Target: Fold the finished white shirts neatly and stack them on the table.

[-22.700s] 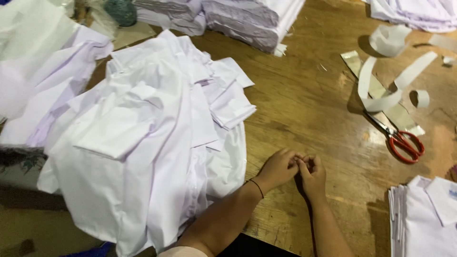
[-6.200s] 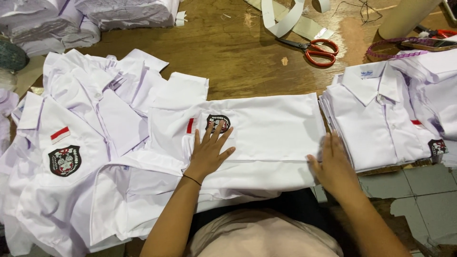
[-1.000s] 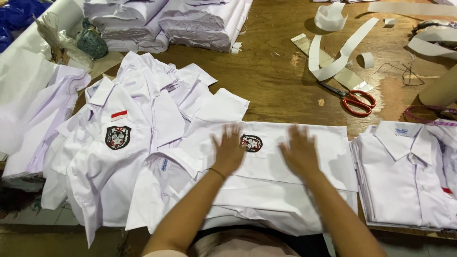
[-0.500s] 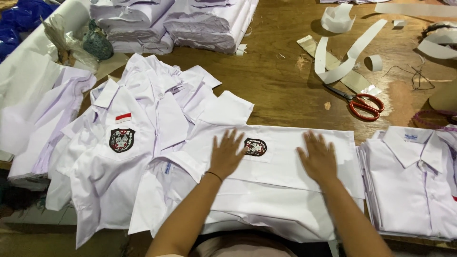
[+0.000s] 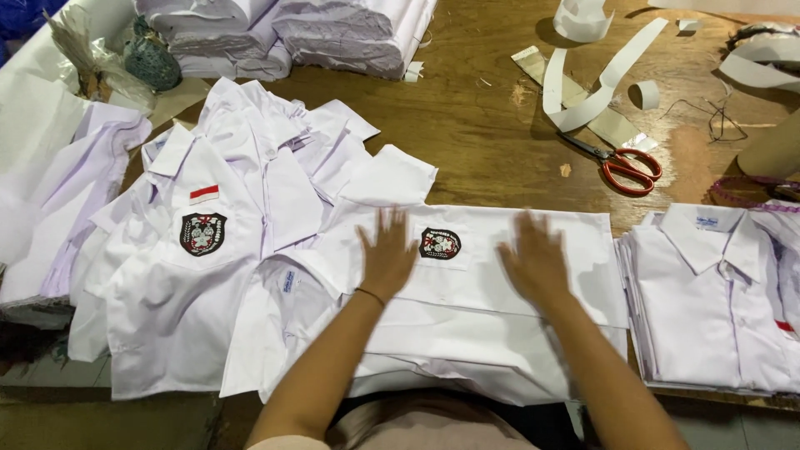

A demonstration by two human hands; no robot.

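Observation:
A white shirt (image 5: 575,250) with a dark round badge lies spread flat on the wooden table in front of me. My left hand (image 5: 388,254) rests flat on it just left of the badge, fingers spread. My right hand (image 5: 533,258) lies flat on the cloth to the right of the badge, also open. Both hands look blurred from motion. Neither hand holds anything.
A heap of unfolded white shirts (image 5: 208,250) lies to the left. A stack of folded shirts (image 5: 717,292) sits at right. Red-handled scissors (image 5: 621,167) and white paper strips (image 5: 596,92) lie behind. More folded stacks (image 5: 333,33) stand at the back.
Over the last second both hands have slid a little across the flat shirt, the right one drifting away from the badge; the view has shifted slightly.

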